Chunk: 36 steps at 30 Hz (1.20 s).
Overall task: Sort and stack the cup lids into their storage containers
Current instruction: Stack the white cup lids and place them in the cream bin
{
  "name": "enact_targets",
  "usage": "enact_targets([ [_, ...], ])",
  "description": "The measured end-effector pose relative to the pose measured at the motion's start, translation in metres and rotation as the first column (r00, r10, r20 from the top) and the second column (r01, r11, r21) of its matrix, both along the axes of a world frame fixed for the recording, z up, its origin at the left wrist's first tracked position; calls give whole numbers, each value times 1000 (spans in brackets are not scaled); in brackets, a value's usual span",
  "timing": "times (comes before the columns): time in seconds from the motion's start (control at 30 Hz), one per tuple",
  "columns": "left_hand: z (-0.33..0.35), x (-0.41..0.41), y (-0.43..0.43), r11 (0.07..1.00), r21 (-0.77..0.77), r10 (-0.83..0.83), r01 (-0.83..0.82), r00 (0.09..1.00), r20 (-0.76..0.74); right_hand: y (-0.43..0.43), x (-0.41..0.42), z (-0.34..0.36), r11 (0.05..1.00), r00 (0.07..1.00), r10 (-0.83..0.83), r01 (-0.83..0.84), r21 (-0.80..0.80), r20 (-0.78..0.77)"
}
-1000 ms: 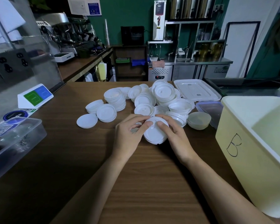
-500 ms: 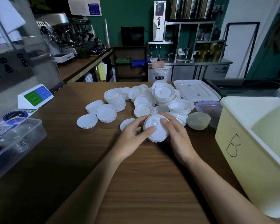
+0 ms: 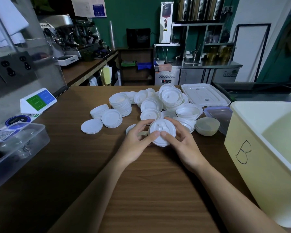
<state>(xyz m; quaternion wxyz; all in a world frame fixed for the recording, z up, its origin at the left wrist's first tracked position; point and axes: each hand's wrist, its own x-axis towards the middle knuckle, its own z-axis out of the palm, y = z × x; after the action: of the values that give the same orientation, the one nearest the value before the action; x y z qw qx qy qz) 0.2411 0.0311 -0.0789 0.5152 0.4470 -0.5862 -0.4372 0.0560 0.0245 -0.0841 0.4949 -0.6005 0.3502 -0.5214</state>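
Status: early. The bin marked B [image 3: 242, 158] shows no lids in the part of its inside that's in view. The rest is out of frame, so I can't confirm it's empty.

Most of the work is left. The loose pile of white cup lids [image 3: 168, 101] sits on the surface [image 3: 149, 190] left of the bin, apart from it, with types mixed and some tipped.

Partial sorting is visible:
- A few stacks of flat lids [image 3: 111, 118] stand on the side of the pile farthest from the bin.
- A stack of translucent bowl-shaped lids [image 3: 207, 126] stands just beside the bin's left wall.
- A small clear tub [image 3: 219, 116] sits behind those, near the bin's far-left corner. Can't tell what's in it.
- A flat white container cover [image 3: 205, 96] lies beyond the bin, not fitted to anything.

In hand is a lid stack [image 3: 162, 132], left of the bin at the near edge of the pile. The left hand [image 3: 134, 145] and right hand [image 3: 186, 145] are both clamped on it. In each grip the thumb presses the top face near the front edge and the fingers curl round the rim on that side. The top face tilts toward the camera. Can't tell whether the lower edge touches the surface.

The lids in the stack are white, round, thin moulded plastic, with a raised rim and a sip-tab detail on top. Several are nested with edges roughly flush. My guess is they're light and flexy and would bow if squeezed hard.

Can't tell which container takes this type.
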Motion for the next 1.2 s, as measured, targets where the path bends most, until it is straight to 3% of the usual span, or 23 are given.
enact_targets([
  [0.37, 0, 3, 1, 999, -37, -31, 31, 999, -8, -8, -1, -5, 999, 995, -32, 28, 39, 94],
  [0.5, 0, 5, 2, 998, -60, -29, 33, 997, 65, -8, 0, -7, 999, 994, -41, 38, 40, 101],
  [0.6, 2, 9, 6, 967, -229, 166, -110, 956, 243, -8, -1, -7, 997, 992, -75, 72, 37, 97],
  [0.7, -2, 28, -1, 854, -464, 439, -234, 803, 403, -9, -1, -6, 993, 989, -118, 114, 42, 92],
  [0.8, -13, 48, -12, 902, -391, 409, -183, 657, 633, -8, 0, -5, 990, 988, -134, 132, 43, 70],
  [0.87, -21, 54, -15, 930, -337, 353, -148, 620, 701, -8, 1, -4, 990, 988, -135, 132, 49, 73],
  [1.07, -19, 51, -16, 923, -341, 375, -176, 604, 703, -9, 0, -6, 988, 985, -147, 142, 65, 90],
  [1.2, -19, 50, -17, 925, -278, 381, -261, 662, 645, -9, 1, -5, 988, 985, -141, 134, 70, 102],
])
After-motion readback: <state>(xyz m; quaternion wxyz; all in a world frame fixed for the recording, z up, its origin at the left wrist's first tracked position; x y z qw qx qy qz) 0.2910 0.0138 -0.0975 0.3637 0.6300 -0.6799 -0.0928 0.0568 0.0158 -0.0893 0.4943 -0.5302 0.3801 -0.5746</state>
